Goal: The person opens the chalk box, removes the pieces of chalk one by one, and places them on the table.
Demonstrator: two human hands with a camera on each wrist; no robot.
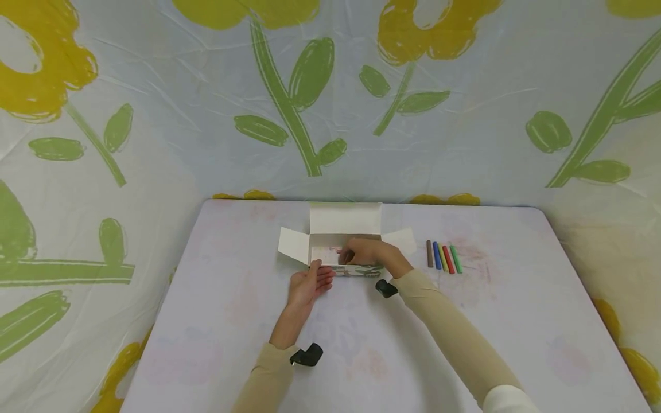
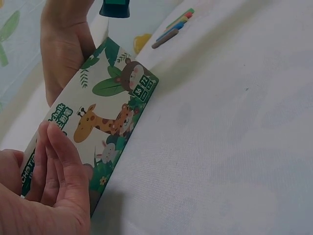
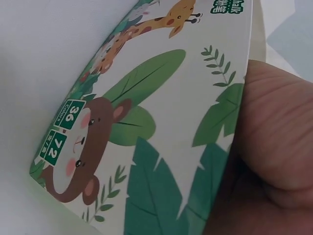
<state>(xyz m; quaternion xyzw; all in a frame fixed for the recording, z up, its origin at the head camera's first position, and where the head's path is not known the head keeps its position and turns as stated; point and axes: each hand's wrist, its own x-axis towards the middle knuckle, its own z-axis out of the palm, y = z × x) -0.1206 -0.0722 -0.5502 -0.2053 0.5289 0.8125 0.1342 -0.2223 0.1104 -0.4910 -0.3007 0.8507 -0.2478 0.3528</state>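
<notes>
Reaching into the box (image 1: 345, 252), hands (image 1: 368, 252) — wrist views show its printed animals.

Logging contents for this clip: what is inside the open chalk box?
Inside the chalk box, only a pale pinkish patch shows at its left end. The right hand reaches in and covers the rest. Five loose chalk sticks lie outside, on the table.

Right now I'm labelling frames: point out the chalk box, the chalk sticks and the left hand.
chalk box (image 2: 110, 105), left wrist view, printed front.
chalk sticks (image 1: 443, 257), head view, middle of row.
left hand (image 1: 308, 284), head view, palm.
</notes>
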